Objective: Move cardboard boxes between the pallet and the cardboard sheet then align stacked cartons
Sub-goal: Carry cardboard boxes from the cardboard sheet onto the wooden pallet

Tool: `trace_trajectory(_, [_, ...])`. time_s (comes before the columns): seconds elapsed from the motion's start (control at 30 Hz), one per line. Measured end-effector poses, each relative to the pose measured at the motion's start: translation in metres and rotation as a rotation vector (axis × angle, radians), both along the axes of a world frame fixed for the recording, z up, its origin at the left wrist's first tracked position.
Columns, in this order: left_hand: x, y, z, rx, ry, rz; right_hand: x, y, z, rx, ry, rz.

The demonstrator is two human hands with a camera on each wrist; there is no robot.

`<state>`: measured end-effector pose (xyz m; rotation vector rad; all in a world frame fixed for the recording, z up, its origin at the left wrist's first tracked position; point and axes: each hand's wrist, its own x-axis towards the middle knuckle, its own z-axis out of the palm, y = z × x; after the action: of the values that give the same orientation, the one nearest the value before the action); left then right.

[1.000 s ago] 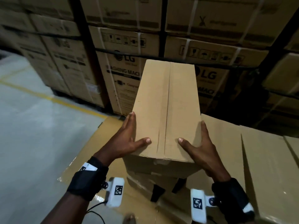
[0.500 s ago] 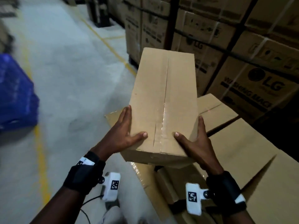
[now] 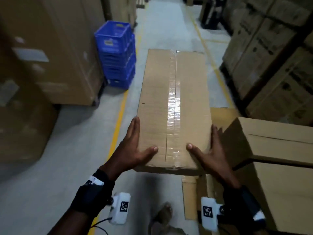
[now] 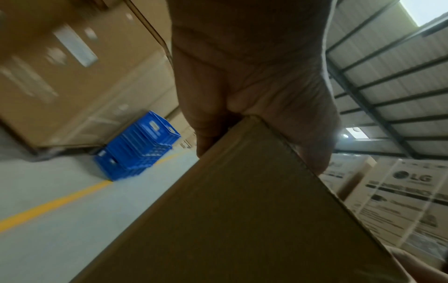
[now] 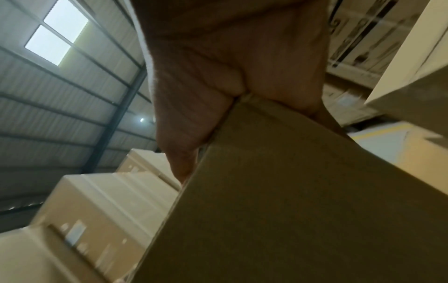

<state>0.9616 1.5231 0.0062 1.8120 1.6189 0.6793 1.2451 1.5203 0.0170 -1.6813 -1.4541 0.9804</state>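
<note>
I hold a long plain cardboard box (image 3: pixel 172 106), taped along its top seam, in the air over the grey floor, pointing down the aisle. My left hand (image 3: pixel 133 150) grips its near left corner, thumb across the top and fingers along the side. My right hand (image 3: pixel 211 150) grips the near right corner the same way. In the left wrist view that corner of the box (image 4: pixel 242 220) sits in the web of my left hand (image 4: pixel 242 76). The right wrist view shows the box (image 5: pixel 303 210) wedged likewise in my right hand (image 5: pixel 230 76).
Stacked plain cartons (image 3: pixel 274 141) stand close on my right, on flat cardboard (image 3: pixel 189 197). Blue crates (image 3: pixel 116 53) are stacked ahead on the left beside tall cartons (image 3: pixel 50 48). Printed cartons (image 3: pixel 271 56) line the right. A yellow floor line (image 3: pixel 118 119) runs down the aisle. My foot (image 3: pixel 162 216) is below the box.
The view has swung left from the wall of printed cartons to the open aisle. The box has come round with it, off the stacked cartons. Both hands keep the same hold.
</note>
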Motion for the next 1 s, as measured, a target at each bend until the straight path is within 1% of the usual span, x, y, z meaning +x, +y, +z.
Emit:
trace_trajectory(0.07, [-0.028,-0.044,-0.003,0.007,0.002,0.061,-0.026,-0.022,-0.001,0.002,0.003,0.082])
trace_trajectory(0.17, [-0.076,-0.131,-0.007,0.012,0.018,0.191,-0.078,-0.071,-0.006,-0.002,-0.037,0.221])
trace_trajectory(0.23, [-0.099,-0.177,-0.009,0.006,0.018,0.27,-0.105,-0.097,-0.007,0.001,-0.025,0.286])
trace_trajectory(0.33, [-0.134,-0.257,-0.008,-0.028,0.023,0.421,-0.156,-0.14,-0.008,-0.026,-0.037,0.44])
trace_trajectory(0.5, [-0.179,-0.357,-0.014,-0.062,0.004,0.631,-0.231,-0.185,-0.018,-0.035,-0.078,0.656])
trace_trajectory(0.67, [-0.218,-0.423,-0.02,-0.078,-0.022,0.837,-0.311,-0.21,-0.022,-0.016,-0.114,0.856])
trace_trajectory(0.8, [-0.251,-0.455,-0.019,-0.08,-0.053,0.988,-0.375,-0.216,-0.028,-0.027,-0.126,0.988])
trace_trajectory(0.93, [-0.286,-0.486,-0.012,-0.097,-0.058,1.121,-0.447,-0.225,-0.026,-0.052,-0.069,1.123])
trace_trajectory(1.0, [-0.302,-0.5,-0.007,-0.101,-0.067,1.191,-0.48,-0.23,-0.027,-0.078,-0.089,1.186])
